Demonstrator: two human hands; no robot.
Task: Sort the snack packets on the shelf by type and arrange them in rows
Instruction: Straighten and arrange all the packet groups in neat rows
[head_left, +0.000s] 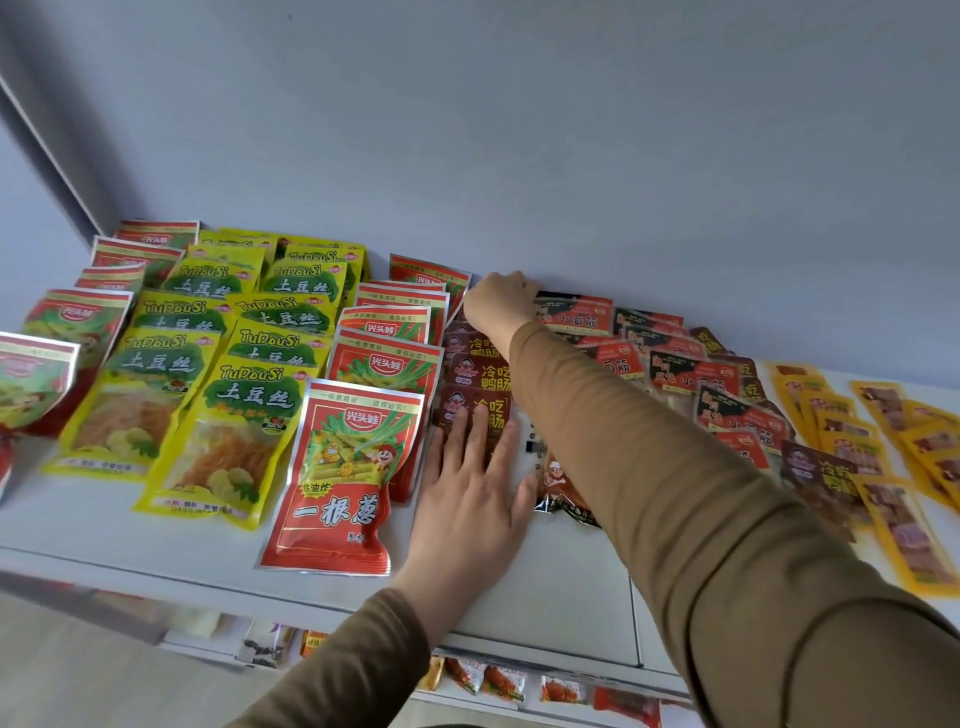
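Note:
Snack packets lie in rows on a white shelf (561, 597). Yellow potato-shred packets (244, 415) fill the left, with red scallion packets (343, 483) beside them and more red ones (78, 322) at the far left. A column of dark maroon duck-intestine packets (478, 371) runs through the middle. My left hand (470, 488) lies flat, fingers straight, pressing on the nearest maroon packet. My right hand (501, 301) reaches to the back wall, fingers curled at the far end of the maroon column; what it holds is hidden. Red-and-black gluten packets (691, 374) lie under my right forearm.
Orange-yellow packets (904, 525) spread along the right end of the shelf, and one maroon packet (826, 473) sits among them. A dark packet (561, 493) lies loose beside my left hand. More snack packets (504, 680) show on a lower shelf. The grey wall stands close behind.

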